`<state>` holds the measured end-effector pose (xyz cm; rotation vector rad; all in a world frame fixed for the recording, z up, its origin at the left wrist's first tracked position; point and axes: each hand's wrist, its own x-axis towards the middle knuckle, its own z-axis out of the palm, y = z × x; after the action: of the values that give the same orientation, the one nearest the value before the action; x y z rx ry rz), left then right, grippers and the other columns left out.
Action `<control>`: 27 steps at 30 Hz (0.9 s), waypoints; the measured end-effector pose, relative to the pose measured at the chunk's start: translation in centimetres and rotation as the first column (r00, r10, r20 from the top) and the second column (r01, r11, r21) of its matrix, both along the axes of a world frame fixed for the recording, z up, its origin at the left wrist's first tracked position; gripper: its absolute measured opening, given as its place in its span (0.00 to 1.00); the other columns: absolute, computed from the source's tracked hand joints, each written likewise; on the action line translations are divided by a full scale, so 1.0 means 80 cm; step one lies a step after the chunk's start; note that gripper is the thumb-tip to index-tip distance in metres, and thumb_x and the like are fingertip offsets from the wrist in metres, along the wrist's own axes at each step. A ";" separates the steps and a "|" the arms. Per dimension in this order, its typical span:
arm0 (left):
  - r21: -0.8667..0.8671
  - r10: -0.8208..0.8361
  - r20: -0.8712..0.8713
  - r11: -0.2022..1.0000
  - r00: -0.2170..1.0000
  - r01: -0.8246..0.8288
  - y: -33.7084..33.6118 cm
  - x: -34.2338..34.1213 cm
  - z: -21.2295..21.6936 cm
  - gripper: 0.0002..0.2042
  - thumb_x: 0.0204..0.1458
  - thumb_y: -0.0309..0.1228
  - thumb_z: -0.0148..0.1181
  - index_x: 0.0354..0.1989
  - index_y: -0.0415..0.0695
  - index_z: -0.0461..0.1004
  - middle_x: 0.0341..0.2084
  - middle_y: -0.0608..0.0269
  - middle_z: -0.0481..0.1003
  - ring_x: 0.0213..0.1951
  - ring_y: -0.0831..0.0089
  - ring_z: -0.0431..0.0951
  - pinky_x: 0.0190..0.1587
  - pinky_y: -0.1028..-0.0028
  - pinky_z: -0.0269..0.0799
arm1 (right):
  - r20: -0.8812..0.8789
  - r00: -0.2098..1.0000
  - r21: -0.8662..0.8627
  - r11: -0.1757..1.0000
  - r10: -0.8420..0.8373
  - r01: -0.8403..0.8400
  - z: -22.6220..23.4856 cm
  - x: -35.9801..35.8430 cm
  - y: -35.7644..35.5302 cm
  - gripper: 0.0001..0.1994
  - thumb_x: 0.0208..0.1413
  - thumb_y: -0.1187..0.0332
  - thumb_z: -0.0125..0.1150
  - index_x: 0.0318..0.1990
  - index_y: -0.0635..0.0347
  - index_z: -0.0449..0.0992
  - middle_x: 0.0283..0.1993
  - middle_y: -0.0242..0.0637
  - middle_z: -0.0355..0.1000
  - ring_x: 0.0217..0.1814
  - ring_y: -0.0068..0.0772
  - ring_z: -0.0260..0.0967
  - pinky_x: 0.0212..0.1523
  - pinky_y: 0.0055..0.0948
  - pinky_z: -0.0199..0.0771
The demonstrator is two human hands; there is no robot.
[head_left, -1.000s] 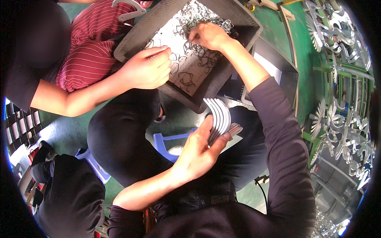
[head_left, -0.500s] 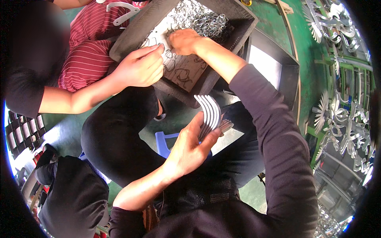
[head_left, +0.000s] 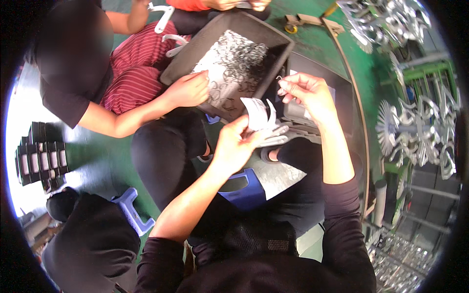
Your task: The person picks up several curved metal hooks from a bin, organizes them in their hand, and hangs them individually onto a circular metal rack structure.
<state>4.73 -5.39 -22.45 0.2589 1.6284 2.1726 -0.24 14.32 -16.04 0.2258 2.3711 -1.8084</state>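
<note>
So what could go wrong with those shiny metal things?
The curved metal pieces spread unevenly from the left hand, so one might slip out. The small bent wire, pinched in the right hand, looks thin and might drop.
</note>
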 end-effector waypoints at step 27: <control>0.195 -0.018 0.304 0.980 0.953 -0.044 -0.020 -0.006 0.003 0.11 0.52 0.28 0.58 0.43 0.39 0.73 0.33 0.65 0.75 0.35 0.79 0.75 0.41 0.77 0.71 | -0.046 0.946 -0.750 0.637 -0.320 0.179 -0.031 0.100 -0.014 0.05 0.56 0.69 0.55 0.35 0.60 0.72 0.37 0.34 0.71 0.37 0.28 0.71 0.47 0.39 0.72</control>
<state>4.25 -7.00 -22.21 -0.0317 1.2486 2.2562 7.75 13.22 -18.50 0.3072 1.5144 -2.8601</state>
